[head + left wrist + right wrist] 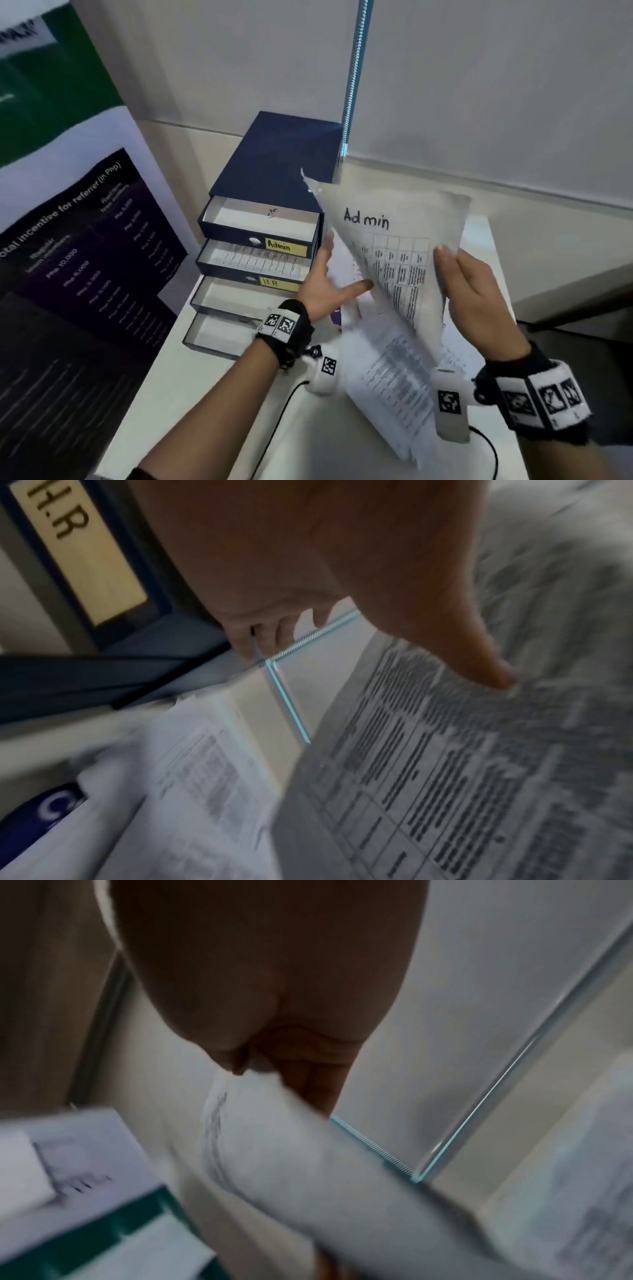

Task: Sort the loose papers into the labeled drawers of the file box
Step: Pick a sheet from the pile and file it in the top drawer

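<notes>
- My right hand (479, 291) pinches the right edge of a sheet (397, 246) with "Admin" handwritten at its top and a printed table under that; the thumb sits on the front and the other fingers curl behind it, as the right wrist view shows.
- The sheet is lifted and tilted, its top corner reaching up in front of the file box (274, 164).
- My left hand (325, 284) is spread wide, fingers straight, thumb tip touching the lower left part of the sheet; it grips nothing.
- The file box is dark blue and stands at the back left of the white table (212, 394), with four drawers pulled out in steps.
- The top drawer (257, 219) carries a yellow "Admin" label (286, 246) and looks nearly bare inside, apart from a small mark.
- The second drawer (253, 263), labelled "H.R" (274, 282), has a printed sheet lying in it.
- The two lower drawers show pale insides; I cannot read their labels.
- More loose papers (394, 377) lie in a pile on the table beneath the lifted sheet, just right of the box.
- A poster (85, 240) leans to the left of the box.
</notes>
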